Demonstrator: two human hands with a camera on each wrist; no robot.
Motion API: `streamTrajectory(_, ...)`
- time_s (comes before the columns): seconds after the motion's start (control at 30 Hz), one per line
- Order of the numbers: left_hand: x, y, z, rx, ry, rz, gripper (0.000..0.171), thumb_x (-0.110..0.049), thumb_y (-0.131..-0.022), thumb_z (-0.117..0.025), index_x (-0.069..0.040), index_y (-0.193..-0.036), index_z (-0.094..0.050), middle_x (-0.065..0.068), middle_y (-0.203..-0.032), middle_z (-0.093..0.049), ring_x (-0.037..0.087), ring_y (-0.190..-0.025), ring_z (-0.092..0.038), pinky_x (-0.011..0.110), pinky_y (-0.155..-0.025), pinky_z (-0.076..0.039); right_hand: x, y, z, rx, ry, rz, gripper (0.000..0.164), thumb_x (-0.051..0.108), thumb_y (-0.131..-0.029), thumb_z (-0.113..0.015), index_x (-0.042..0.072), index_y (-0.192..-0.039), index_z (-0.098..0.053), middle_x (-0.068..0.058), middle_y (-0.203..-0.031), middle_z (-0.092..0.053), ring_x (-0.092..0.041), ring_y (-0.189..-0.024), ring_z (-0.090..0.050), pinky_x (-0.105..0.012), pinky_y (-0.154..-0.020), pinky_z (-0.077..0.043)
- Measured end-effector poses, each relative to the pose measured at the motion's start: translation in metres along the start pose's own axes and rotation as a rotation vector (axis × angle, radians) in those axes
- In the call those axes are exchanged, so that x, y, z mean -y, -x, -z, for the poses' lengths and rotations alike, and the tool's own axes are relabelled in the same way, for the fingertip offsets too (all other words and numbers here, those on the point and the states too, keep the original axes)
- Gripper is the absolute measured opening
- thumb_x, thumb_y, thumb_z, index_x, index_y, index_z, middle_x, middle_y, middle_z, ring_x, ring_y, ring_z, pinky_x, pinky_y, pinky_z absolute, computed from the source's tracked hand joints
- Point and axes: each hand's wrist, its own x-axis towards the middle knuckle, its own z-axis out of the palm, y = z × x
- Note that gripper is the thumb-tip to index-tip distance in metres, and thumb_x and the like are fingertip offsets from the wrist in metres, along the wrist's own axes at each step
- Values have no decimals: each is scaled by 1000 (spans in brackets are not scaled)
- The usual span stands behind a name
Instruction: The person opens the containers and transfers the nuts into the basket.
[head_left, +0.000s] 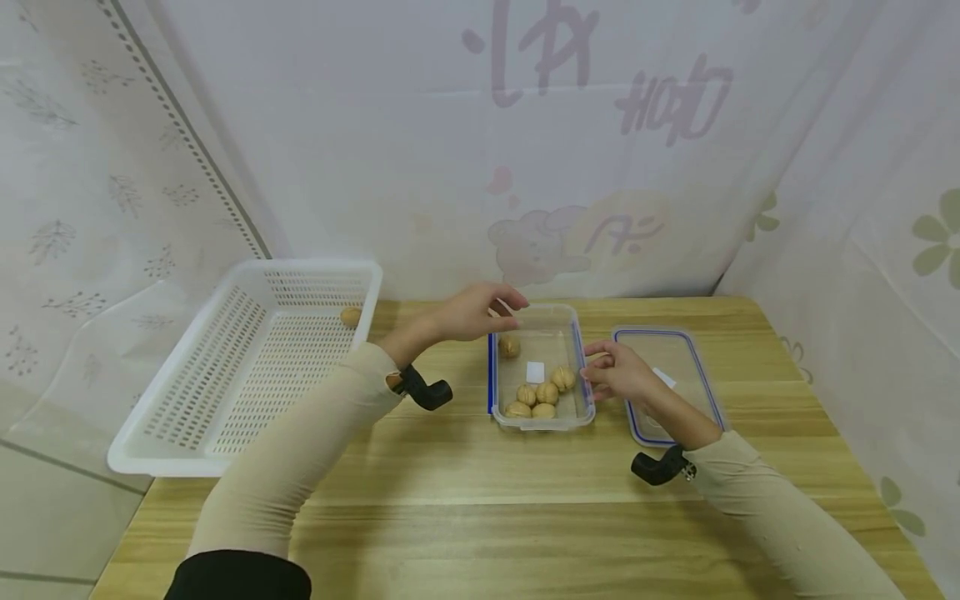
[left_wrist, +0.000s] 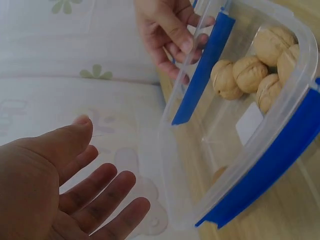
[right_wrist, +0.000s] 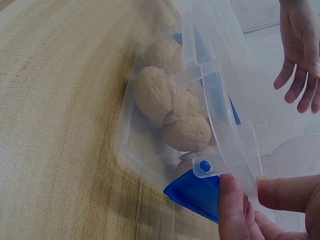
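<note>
Pinching the rim of the clear box (head_left: pixel 543 423), sitting right of centre on the desk (head_left: pixel 465 533), with the thumb and fingers of the right hand (head_left: pixel 618 375). Hovering over the box's upper-left corner with the left hand (head_left: pixel 480 312), fingers parted and gripping nothing. Holding both hands well apart. Showing a bunch of walnuts (head_left: pixel 547 392) in the box's lower part, another alone at its upper left, and one in the basket (head_left: pixel 172 465) at left of frame.

Best pinching lightly, steadying rather than bending the seemingly thin wall. Best passing the left hand over the rim without brushing it, for fear of sliding the box, and minding the lid (head_left: pixel 651 350) under the right forearm.

Losing the lid's lower part behind that forearm and the basket's right side behind the left sleeve (head_left: pixel 330 408). Overlapping through cloudy plastic in the right wrist view, so defying a sure count. Reading nothing on the white packet (head_left: pixel 535 372).
</note>
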Motion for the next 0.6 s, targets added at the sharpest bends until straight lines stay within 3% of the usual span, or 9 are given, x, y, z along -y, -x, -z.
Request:
streamTrajectory(0.37, 7, -17, -39, 84, 17, 8, 42, -14, -102, -64, 4, -138, -55, 17, -139, -59, 28, -119, -64, 30, -98, -54, -1, -1, -1, -8, -7, -5, 47, 1, -102, -59, -9, -143, -39, -17, -106, -63, -17, -81, -64, -33, -70, -62)
streamTrajectory(0.6, 7, -25, -52, 141, -22, 43, 52, -22, -103, -64, 2, -146, -49, 17, -148, -52, 35, -132, -54, 38, -107, -48, -4, -3, 1, -12, -9, -1, 45, 1, -102, -58, -8, -141, -40, -14, -102, -62, -17, -81, -63, -33, -70, -62)
